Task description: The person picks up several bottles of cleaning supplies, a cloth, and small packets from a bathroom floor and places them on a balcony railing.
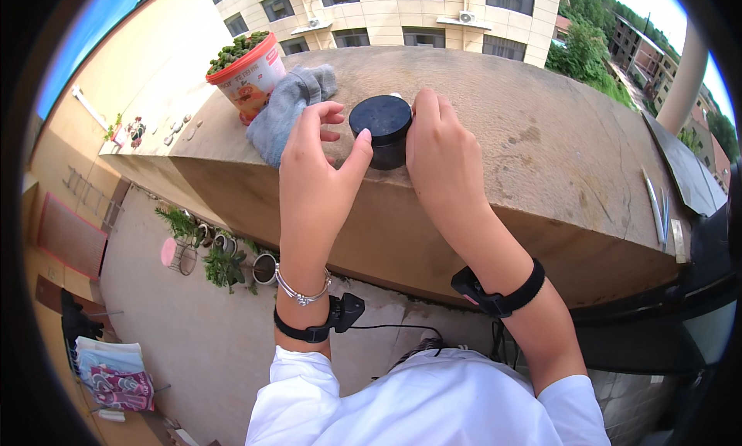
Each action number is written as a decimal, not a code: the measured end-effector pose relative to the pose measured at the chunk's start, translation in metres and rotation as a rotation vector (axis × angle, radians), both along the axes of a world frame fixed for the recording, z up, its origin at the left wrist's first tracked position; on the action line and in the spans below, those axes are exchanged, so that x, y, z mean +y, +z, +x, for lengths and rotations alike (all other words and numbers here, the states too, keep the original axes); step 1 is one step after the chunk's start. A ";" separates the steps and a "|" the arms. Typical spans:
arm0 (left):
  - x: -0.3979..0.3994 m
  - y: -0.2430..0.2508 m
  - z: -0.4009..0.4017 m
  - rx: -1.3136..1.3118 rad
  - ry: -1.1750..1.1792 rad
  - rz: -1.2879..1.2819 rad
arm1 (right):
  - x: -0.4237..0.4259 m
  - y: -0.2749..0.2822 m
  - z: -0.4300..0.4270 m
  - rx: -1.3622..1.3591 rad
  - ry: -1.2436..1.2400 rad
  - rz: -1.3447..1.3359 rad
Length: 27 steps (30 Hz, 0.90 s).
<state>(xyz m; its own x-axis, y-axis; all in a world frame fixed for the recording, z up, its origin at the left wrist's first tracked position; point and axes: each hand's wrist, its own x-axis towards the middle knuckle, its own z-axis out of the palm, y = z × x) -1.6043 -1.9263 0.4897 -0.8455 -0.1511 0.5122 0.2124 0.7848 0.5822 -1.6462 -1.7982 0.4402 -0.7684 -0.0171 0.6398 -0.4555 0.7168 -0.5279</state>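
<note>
A black round jar with a flat lid [381, 117] stands upright near the front edge of the stone parapet top [539, 139]. My left hand [324, 150] is at the jar's left, fingers apart and curved; the thumb tip overlaps the lid's edge, and whether it touches is unclear. Against the jar's right side is my right hand [443, 139], its fingers curled and their tips hidden behind the hand. A small white thing [395, 94] peeks out behind the lid, mostly hidden. Left of my left hand, a crumpled grey-blue cloth [284, 112] lies against a printed plastic bucket [246, 78].
A small succulent fills the bucket. At the parapet's far right lie a white pen-like tool [654, 205] and several thin tools [666, 208]. Stones [174, 130] rest at the far left. Potted plants [223, 266] stand on the floor below; a cable [394, 326] runs from my left wristband.
</note>
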 end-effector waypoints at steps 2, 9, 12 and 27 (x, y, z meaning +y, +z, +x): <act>-0.004 -0.002 -0.001 0.035 0.019 -0.045 | -0.008 0.003 -0.003 -0.054 0.026 0.080; 0.002 -0.007 -0.006 0.251 0.105 -0.256 | 0.021 0.001 0.000 0.133 -0.024 0.190; 0.027 0.000 0.019 0.295 0.011 -0.275 | 0.084 0.037 0.048 -0.190 0.072 0.205; 0.359 -0.062 0.039 0.081 -1.161 -0.104 | 0.383 0.099 0.228 -0.691 -0.334 0.201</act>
